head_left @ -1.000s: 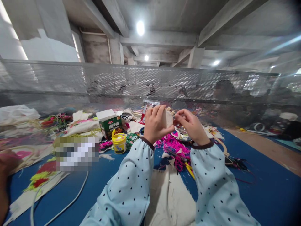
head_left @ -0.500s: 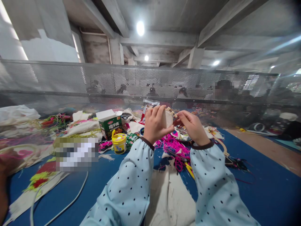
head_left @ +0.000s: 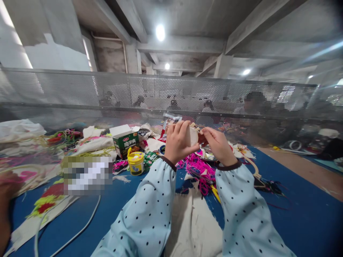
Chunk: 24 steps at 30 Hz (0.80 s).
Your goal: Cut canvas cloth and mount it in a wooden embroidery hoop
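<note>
Raised above the table, a small round embroidery hoop [head_left: 192,137] with pale cloth stretched in it is gripped by my left hand [head_left: 177,141], fingers over its far side and thumb below. My right hand [head_left: 215,142] pinches at the wooden clamp end on the hoop's right edge; the exact spot under the fingertips is hidden. Beneath the hands lies a tangle of bright pink yarn [head_left: 199,173], with a yellow-handled tool [head_left: 215,193] beside it. A strip of off-white cloth [head_left: 194,221] runs between my forearms toward me.
On the blue table [head_left: 289,200] stand a green snack box [head_left: 125,142] and a yellow tub [head_left: 136,164]. Cloth scraps and a white cable [head_left: 89,221] lie left. Another person's hand [head_left: 8,184] is at the left edge. A perforated metal screen [head_left: 160,96] closes off the back.
My right hand has shifted slightly left, closer against the hoop's edge, and the clamp end shows less. The hoop has turned a little. The other person's hand at left has moved slightly.
</note>
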### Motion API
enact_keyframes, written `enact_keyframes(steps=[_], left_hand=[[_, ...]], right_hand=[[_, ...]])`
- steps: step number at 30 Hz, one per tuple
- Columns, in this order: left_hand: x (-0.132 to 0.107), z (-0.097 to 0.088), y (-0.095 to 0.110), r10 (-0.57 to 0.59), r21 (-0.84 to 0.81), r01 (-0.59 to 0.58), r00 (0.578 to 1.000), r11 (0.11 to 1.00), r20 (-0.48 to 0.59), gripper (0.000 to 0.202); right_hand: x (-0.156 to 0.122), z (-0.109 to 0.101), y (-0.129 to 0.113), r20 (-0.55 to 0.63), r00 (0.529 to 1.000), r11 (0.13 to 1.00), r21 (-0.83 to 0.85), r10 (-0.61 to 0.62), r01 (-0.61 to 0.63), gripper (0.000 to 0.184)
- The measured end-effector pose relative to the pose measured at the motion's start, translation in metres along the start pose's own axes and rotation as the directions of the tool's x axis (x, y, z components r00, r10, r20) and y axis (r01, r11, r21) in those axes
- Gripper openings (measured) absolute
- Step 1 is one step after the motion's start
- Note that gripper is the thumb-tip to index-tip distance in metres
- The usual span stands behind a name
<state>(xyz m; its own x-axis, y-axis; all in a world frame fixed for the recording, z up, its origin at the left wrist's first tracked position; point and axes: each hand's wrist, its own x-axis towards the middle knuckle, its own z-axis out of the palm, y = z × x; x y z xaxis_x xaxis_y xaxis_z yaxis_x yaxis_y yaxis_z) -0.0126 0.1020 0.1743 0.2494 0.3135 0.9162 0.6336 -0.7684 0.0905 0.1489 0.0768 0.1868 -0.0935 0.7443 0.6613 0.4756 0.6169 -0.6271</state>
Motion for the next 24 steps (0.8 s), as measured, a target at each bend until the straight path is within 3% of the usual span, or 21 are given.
enact_keyframes(steps=[12, 16, 21, 24], left_hand=[[-0.0001, -0.0005, 0.0004, -0.013, 0.002, 0.013, 1.000, 1.000, 0.001, 0.070], [0.0001, -0.0004, 0.0004, -0.007, -0.002, 0.007, 1.000, 1.000, -0.001, 0.070], [0.0002, 0.0012, 0.0003, -0.003, -0.004, 0.003, 1.000, 1.000, -0.006, 0.070], [-0.0002, 0.0021, 0.0001, 0.007, -0.007, -0.007, 1.000, 1.000, -0.003, 0.070]], right_hand=[[-0.0002, 0.0013, -0.0004, -0.006, 1.000, 0.999, 0.033, 0.011, -0.011, 0.028], [-0.0015, 0.0011, -0.0031, -0.062, 0.998, 0.999, -0.038, -0.018, 0.016, 0.030], [-0.0018, 0.0008, -0.0037, -0.012, 1.000, 1.000, 0.010, 0.019, -0.019, 0.030], [-0.0016, 0.0002, -0.0041, -0.032, 0.999, 0.999, -0.051, -0.008, 0.006, 0.032]])
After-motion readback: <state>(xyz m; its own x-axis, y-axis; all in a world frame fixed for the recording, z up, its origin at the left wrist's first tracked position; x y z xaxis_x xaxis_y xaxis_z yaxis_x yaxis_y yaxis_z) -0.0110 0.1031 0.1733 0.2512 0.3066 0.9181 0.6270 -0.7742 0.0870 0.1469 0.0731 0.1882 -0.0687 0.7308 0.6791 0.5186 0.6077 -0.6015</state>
